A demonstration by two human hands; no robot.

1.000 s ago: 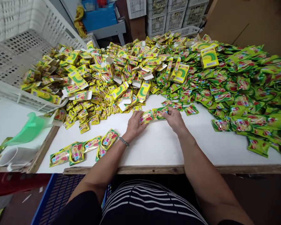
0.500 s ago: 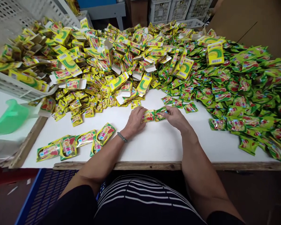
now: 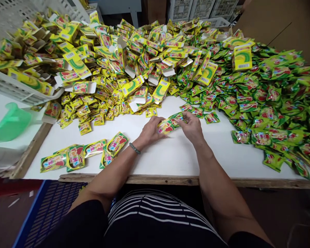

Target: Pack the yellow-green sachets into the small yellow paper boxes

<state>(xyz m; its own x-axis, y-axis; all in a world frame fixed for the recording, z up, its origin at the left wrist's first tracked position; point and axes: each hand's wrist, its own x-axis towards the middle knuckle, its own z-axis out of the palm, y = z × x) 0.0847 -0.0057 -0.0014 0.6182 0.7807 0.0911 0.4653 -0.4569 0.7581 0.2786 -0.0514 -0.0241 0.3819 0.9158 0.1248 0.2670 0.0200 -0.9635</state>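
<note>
My left hand (image 3: 152,132) is closed on the left end of a small yellow carton (image 3: 165,127) with bright lettering and a red fruit picture. A green sachet (image 3: 176,119) meets the carton's right end, pinched by my right hand (image 3: 192,128). Whether the sachet is partly inside the carton, I cannot tell. Both things are tilted, right end higher, just above the white tabletop (image 3: 160,162). Several filled-looking cartons (image 3: 75,157) lie left of my left forearm. One loose green sachet (image 3: 212,117) rests right of my right hand.
Beyond my hands, a heap of yellow cartons (image 3: 79,65) spreads across the table. Small yellow sachets (image 3: 85,110) lie at its front left, and a large pile of green sachets (image 3: 263,103) at right. A white basket (image 3: 23,90), green scoop (image 3: 11,122) and wooden table edge (image 3: 167,179) border the area.
The carton and green sachet were lying level and end to end; now their right end is raised. My right hand has turned a little, and the view has shifted slightly.
</note>
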